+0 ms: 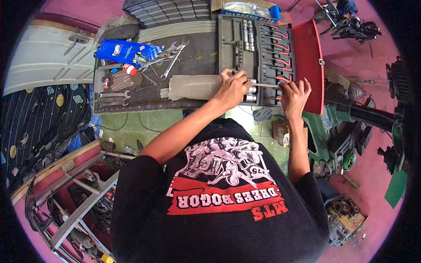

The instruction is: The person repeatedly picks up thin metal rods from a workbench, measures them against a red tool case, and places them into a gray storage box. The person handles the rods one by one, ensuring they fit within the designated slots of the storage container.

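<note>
Head view: the right hand [296, 93] pinches the right end of a thin metal rod [265, 85] above the black tool tray [261, 65]. The left hand [234, 89] curls at its other end, beside the brown packet [193, 87]; its exact grip cannot be determined.

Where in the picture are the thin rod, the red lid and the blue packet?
Thin rod [265, 85]: head view, on the bare shaft.
Red lid [308, 63]: head view, middle of its broad face.
Blue packet [126, 52]: head view, middle of its front.
</note>
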A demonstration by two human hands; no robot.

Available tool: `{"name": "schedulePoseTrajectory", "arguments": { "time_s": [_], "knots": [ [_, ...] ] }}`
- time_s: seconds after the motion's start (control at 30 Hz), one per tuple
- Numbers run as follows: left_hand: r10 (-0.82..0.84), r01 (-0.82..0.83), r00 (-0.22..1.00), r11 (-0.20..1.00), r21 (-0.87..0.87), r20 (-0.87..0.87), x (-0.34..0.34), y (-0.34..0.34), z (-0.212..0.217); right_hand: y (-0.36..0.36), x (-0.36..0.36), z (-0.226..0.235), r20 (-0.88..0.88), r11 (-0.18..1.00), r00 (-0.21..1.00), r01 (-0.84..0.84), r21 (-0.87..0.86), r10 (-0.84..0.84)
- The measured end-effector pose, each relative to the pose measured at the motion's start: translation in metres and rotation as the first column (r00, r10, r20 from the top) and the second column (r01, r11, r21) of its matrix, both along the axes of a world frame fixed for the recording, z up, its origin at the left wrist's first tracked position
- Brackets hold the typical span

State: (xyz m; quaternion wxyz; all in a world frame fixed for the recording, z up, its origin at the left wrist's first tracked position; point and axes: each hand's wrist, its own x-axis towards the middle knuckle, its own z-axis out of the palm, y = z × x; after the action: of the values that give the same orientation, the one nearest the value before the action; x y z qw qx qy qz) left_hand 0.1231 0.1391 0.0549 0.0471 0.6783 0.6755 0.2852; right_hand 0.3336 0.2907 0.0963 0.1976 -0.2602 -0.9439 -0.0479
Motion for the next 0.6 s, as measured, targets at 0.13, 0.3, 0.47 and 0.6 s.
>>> {"name": "schedulePoseTrajectory", "arguments": {
  "time_s": [0.13, 0.3, 0.47, 0.6],
  "knots": [
    [0.011, -0.01, 1.0, 0.999, -0.033, 0.017, -0.001, -0.006, -0.003, -0.009, -0.013, -0.013, -0.052, 0.999, 0.998, -0.032, -0.021, 0.031],
    [0.055, -0.054, 0.998, 0.998, -0.035, 0.034, -0.006, -0.018, -0.012, -0.022, -0.021, -0.021, 0.001, 0.997, 1.0, -0.03, -0.076, 0.03],
    [0.089, -0.089, 0.996, 0.995, -0.041, 0.005, -0.008, -0.026, -0.02, -0.036, -0.036, -0.027, -0.022, 0.993, 0.998, -0.066, -0.094, 0.064],
    [0.099, -0.1, 0.994, 0.995, -0.029, -0.036, -0.01, -0.03, -0.019, -0.047, -0.05, -0.028, -0.022, 0.985, 0.997, -0.082, -0.153, 0.08]
  ]
}}
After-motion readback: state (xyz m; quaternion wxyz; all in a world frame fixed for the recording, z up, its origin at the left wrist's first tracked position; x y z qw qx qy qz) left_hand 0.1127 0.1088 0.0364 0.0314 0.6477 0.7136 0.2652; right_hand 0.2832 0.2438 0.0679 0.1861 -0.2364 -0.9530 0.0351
